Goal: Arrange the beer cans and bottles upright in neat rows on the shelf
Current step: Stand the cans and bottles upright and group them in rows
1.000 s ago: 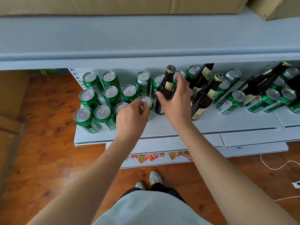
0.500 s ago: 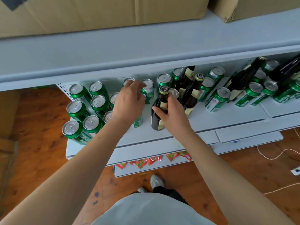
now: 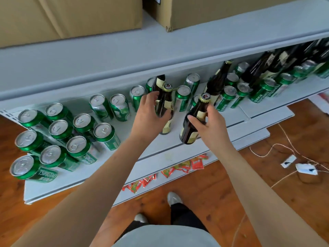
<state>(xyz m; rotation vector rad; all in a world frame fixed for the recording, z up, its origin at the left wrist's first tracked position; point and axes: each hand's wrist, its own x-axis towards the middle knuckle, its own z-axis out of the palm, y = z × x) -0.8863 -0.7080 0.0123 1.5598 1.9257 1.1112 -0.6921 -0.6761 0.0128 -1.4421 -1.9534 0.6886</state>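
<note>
Grey metal shelf [image 3: 204, 139], lower tier, holding beer stock. Left hand [image 3: 148, 113]: fingers curled round a dark brown beer bottle [image 3: 164, 111] with gold cap and cream label, standing near the shelf's middle, a second dark bottle just behind it. Right hand [image 3: 207, 124]: grips another brown bottle [image 3: 193, 122] by neck and shoulder, tilted, its base near the front edge of the shelf. Toward the left end: a block of upright green Tsingtao cans [image 3: 58, 138] in close rows, silver tops showing. Toward the right end: mixed green cans [image 3: 229, 97] and dark bottles [image 3: 263, 68], leaning, not in rows. Upper tier: cardboard boxes [image 3: 71, 16]. Wooden floor [image 3: 231, 184] below, with red snack packets [image 3: 178, 168] at the shelf's base and a white cable [image 3: 277, 148].
</note>
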